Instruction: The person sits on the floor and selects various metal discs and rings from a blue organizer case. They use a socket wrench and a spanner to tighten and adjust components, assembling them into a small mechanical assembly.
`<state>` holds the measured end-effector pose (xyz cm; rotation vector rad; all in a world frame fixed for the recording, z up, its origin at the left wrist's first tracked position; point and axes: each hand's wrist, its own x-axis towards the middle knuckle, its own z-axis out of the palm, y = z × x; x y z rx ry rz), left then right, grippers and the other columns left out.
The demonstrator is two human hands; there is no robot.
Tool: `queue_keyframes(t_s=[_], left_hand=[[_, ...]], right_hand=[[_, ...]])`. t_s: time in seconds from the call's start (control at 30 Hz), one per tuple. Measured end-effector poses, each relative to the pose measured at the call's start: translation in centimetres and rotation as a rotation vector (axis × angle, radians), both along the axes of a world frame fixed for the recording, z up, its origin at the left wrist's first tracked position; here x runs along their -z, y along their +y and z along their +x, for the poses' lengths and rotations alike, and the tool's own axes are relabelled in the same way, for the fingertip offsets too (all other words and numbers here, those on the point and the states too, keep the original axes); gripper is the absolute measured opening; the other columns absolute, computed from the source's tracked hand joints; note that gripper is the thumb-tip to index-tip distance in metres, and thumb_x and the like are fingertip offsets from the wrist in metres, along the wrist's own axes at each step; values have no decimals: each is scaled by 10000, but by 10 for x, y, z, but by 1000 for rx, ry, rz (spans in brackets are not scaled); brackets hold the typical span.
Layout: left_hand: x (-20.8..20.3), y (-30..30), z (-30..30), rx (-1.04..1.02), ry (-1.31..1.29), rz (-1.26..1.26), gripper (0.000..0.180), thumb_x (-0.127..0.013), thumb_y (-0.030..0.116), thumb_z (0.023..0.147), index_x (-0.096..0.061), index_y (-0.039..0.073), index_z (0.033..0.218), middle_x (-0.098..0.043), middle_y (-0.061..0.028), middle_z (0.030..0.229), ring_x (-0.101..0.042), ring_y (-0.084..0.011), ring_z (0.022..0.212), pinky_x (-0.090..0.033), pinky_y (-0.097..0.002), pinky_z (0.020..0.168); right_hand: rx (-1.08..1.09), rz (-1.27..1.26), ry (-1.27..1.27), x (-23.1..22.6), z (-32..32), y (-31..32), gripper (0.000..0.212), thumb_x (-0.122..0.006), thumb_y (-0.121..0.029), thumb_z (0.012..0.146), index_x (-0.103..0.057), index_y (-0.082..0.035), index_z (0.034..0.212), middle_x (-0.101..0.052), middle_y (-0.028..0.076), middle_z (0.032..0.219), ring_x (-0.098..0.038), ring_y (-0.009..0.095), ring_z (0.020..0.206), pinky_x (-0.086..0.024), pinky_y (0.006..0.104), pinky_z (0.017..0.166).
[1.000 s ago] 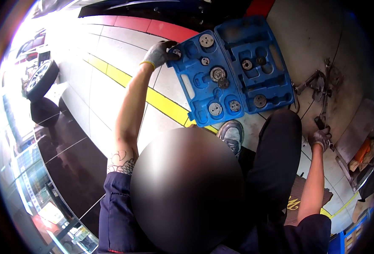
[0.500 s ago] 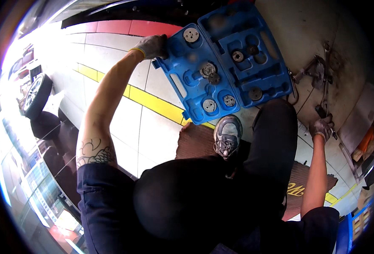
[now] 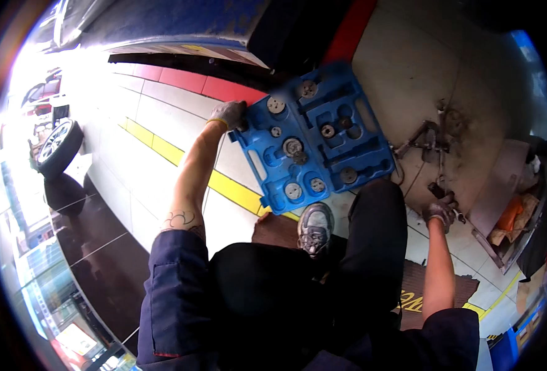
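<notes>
A blue moulded tool case (image 3: 254,159) lies opened flat on the floor ahead of me. Several round metal adapter discs (image 3: 293,190) sit in its recesses. My left hand (image 3: 227,115), in a grey glove with dark fingertips, is closed on the case's far left edge. Out to the right, my gloved right hand (image 3: 440,211) curls around a metal hand tool with a black part (image 3: 435,190). The tool's metal end (image 3: 461,218) pokes out beside the fingers; its middle is hidden by the hand.
Beyond my right hand, more metal tools (image 3: 433,137) lie on stained tiles. A tray-like holder (image 3: 499,238) with an orange item stands at far right. My shoe (image 3: 315,229) is close to the case. A wheel (image 3: 60,148) stands at left; a dark blue panel (image 3: 180,31) overhangs the top.
The view has shifted, so the case and both hands sit lower in the picture and more of the dark blue panel shows. Both hands keep their holds; the case stays open.
</notes>
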<state>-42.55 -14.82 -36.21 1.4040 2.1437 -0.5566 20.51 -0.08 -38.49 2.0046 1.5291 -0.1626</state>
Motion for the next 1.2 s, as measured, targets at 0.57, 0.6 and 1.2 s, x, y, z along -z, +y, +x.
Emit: queue_keyframes(t_s=[0.57,0.6,1.2], left_hand=[[47,-229,74,-1233,-350,507,770,-747,294,814,-414,124,1487,-707,-114,908,-663,-171,687,-505,-320,497],[38,-228,83,-1345,-391,572,759,-724,278,827,-398,132,1498,-691,-102,870,-619,-166,632,-470,-303,474],[49,-302,137,-1981,-472,688,365,-597,387,916,-631,56,766,-605,-108,619,-499,-193,437,-345,-361,396]], right_hand=[[-62,-78,-12,-42,-22,-3,875,-643,-317,846,-152,-95,1535,-387,258,1451,-490,441,1309,-453,516,1033],[-75,-59,-11,-35,-12,1,863,-638,-317,849,-162,-97,1534,-387,258,1458,-484,437,1317,-450,514,1039],[-122,-65,-12,-8,-4,6,802,-656,-326,836,-240,-80,1476,-377,268,1465,-487,437,1312,-443,498,1043]])
